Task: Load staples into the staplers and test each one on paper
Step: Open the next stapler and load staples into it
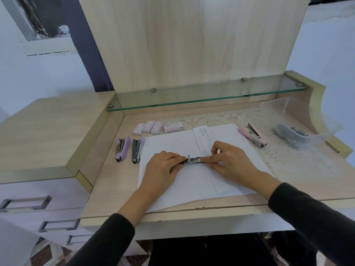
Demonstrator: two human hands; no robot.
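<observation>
Grip: the left hand (163, 167) curls round the stapler (193, 161) at its rear, and the right hand (230, 160) pinches its front, over the paper (172, 143). Probably light, stiff and slick; hold its sides.

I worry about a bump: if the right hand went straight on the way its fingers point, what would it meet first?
The right hand points left along the stapler it pinches; beyond that, it would probably meet the left hand holding the other end.
</observation>
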